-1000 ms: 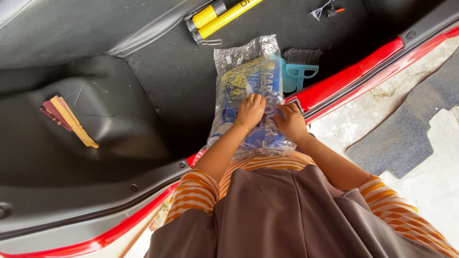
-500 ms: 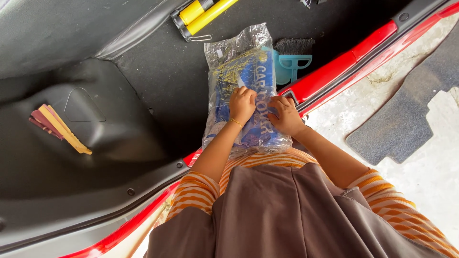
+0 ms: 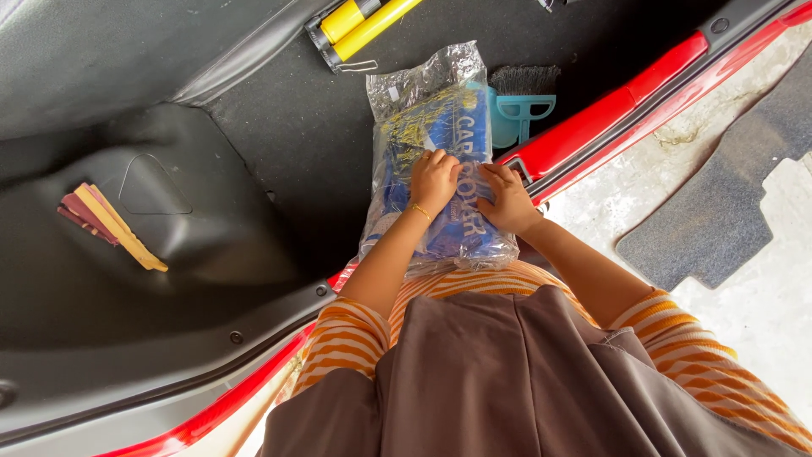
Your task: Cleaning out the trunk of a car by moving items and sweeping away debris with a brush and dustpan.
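A clear plastic package (image 3: 427, 127) with a folded blue cover inside lies on the dark carpet of a red car's open boot, its near end over the sill. My left hand (image 3: 433, 179) pinches the plastic near the package's middle, a gold bracelet on its wrist. My right hand (image 3: 505, 200) grips the plastic on the package's right side, just beside the left hand. Both hands press on the wrapping.
A yellow and black pump (image 3: 359, 27) lies at the boot's far end. A teal hand brush (image 3: 520, 97) sits right of the package. Flat yellow and maroon strips (image 3: 106, 224) rest on the left wheel housing. A grey floor mat (image 3: 727, 199) lies on the concrete outside the red sill (image 3: 592, 127).
Both hands have crept up the package toward its middle and drawn closer together. The view has shifted a little; the package itself stays in place.
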